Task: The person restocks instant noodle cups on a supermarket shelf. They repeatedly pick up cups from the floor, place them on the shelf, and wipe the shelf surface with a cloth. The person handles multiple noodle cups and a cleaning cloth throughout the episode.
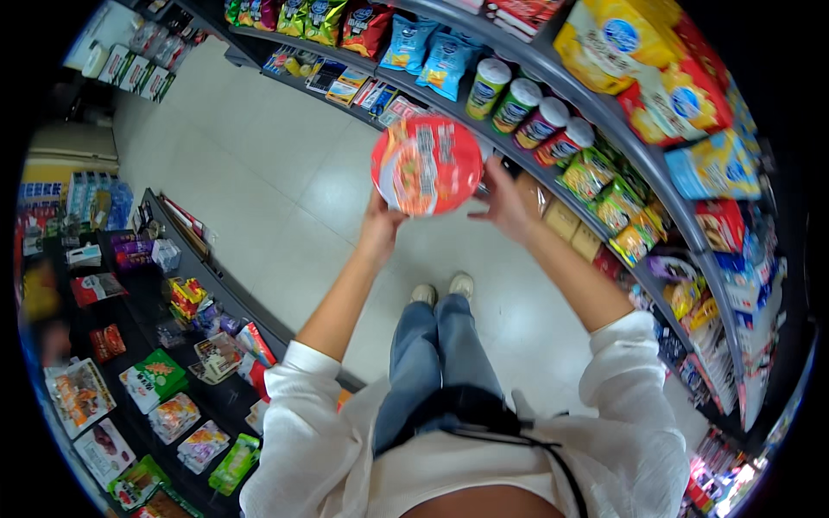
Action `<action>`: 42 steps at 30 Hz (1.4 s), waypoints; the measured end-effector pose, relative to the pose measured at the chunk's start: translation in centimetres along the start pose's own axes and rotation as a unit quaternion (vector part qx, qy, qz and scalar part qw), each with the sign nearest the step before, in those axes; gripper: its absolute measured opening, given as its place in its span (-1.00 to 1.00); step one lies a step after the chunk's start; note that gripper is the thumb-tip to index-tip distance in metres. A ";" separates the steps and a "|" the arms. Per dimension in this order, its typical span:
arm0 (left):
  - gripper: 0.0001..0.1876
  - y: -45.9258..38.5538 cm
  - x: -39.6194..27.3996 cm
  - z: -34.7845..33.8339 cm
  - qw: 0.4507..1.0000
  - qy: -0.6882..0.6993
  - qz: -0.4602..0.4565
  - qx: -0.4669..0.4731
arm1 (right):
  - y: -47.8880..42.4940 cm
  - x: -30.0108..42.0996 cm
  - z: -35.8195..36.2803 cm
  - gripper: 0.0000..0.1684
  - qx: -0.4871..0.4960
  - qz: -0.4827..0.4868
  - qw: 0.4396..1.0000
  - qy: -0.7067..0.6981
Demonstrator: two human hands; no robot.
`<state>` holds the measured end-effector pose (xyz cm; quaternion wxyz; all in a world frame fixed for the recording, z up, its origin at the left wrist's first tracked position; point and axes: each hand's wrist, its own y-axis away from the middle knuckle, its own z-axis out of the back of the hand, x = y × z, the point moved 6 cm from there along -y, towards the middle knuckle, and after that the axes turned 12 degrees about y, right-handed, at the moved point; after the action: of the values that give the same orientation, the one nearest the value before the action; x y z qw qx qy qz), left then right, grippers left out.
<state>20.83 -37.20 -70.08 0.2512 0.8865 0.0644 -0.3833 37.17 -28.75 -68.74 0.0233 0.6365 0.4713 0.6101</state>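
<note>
A round instant noodle bowl (443,165) with a red printed lid is held up in front of me, lid facing the camera. My left hand (381,226) grips its lower left side, thumb near the rim and the other fingers mostly hidden beneath. At the bowl's right edge is my right hand (508,204), its fingers and thumb spread apart. Whether those fingertips touch the bowl's side is unclear. Behind the bowl, the shelf edge and tiled floor (291,155) are partly covered.
Curving along the right, a grey shelf unit carries crisp canisters (488,90), blue snack bags (447,61) and green snack packs (589,175). Cardboard boxes (562,220) sit lower down. On the left, a dark display shelf (139,324) bears several packaged snacks, including a green packet (154,379).
</note>
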 end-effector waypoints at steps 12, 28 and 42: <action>-0.45 -16.0 31.6 29.2 0.964 0.185 0.113 -0.151 | -29.2 -35.0 7.7 -0.18 -0.009 -0.106 0.994 -0.029; -0.52 -24.5 45.8 41.8 0.986 0.134 0.040 -0.095 | -42.7 -51.9 13.2 -0.42 -0.030 -0.149 0.988 0.028; -0.64 -6.3 19.7 20.0 0.941 -0.081 -0.091 -0.314 | -11.0 -21.6 15.0 -0.56 -0.039 -0.149 0.964 0.218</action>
<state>19.73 -43.18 -98.16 0.4855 0.7185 0.2414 -0.4357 46.93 -28.03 -95.50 0.0352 0.4099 0.5302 0.7414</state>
